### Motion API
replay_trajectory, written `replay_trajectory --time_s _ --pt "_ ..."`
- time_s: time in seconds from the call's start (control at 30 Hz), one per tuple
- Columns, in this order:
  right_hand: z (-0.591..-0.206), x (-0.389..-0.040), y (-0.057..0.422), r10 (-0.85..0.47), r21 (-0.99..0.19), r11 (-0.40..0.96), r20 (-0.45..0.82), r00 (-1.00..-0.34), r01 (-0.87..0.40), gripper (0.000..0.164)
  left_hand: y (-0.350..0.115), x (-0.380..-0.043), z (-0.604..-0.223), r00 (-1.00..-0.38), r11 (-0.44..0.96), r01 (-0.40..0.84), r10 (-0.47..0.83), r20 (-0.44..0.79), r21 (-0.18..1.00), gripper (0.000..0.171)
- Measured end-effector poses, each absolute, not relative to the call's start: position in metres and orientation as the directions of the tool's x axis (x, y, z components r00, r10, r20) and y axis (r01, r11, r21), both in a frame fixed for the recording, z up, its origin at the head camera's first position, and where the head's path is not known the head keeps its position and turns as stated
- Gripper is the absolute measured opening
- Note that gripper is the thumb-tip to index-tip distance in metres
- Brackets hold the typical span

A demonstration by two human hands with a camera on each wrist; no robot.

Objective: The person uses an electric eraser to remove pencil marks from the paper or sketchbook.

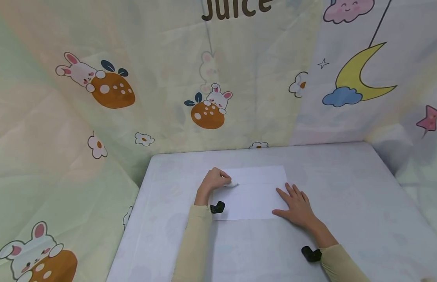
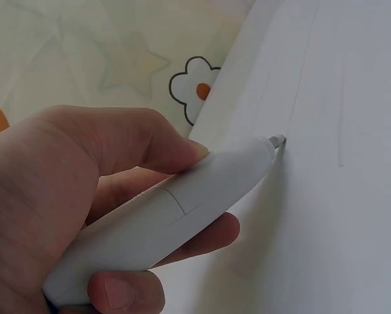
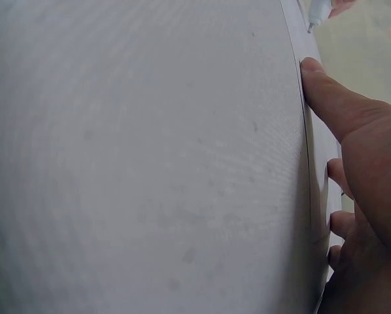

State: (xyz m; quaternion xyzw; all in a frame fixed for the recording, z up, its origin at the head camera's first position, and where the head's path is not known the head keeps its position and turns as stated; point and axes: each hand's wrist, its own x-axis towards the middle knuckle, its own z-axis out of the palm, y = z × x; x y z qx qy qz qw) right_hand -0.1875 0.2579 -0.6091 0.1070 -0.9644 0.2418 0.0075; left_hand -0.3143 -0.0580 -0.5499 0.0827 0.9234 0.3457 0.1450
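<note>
My left hand [image 1: 216,179] pinches a thick white pen [image 2: 215,180] with a short metal tip, much like a correction pen. In the left wrist view the thumb and fingers wrap its body, and the tip points right, right at a faint line on a white sheet of paper [image 1: 253,201]. Its shadow falls on the sheet below. My right hand [image 1: 296,207] lies flat with spread fingers over the sheet's right edge. In the right wrist view the thumb [image 3: 323,82] rests along the paper's near edge, and the pen tip shows beyond it.
Under the paper is a pale table [image 1: 345,188] with rounded far corners. Printed cloth [image 1: 162,78] with rabbits and flowers hangs behind and at the sides. Black wrist cameras [image 1: 217,207] sit at both cuffs.
</note>
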Motion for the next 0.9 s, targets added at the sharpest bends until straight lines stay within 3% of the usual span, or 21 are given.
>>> replay_trajectory --time_s 0.4,0.63,0.9 --pt "-0.608 -0.186 0.253 -0.207 -0.469 0.857 0.063 -0.976 -0.212 0.087 -0.049 -0.313 -0.552 -0.938 0.737 0.077 0.282 -0.202 0.672 0.013" --pt "-0.610 -0.189 0.254 -0.215 -0.455 0.864 0.056 -0.975 -0.216 0.088 -0.055 -0.303 -0.558 -0.966 0.759 0.077 0.216 -0.139 0.646 0.013" --pt "-0.607 -0.189 0.256 -0.215 -0.455 0.862 0.066 -0.974 -0.221 0.088 -0.057 -0.292 -0.567 -0.980 0.694 0.062 0.179 -0.088 0.717 0.013"
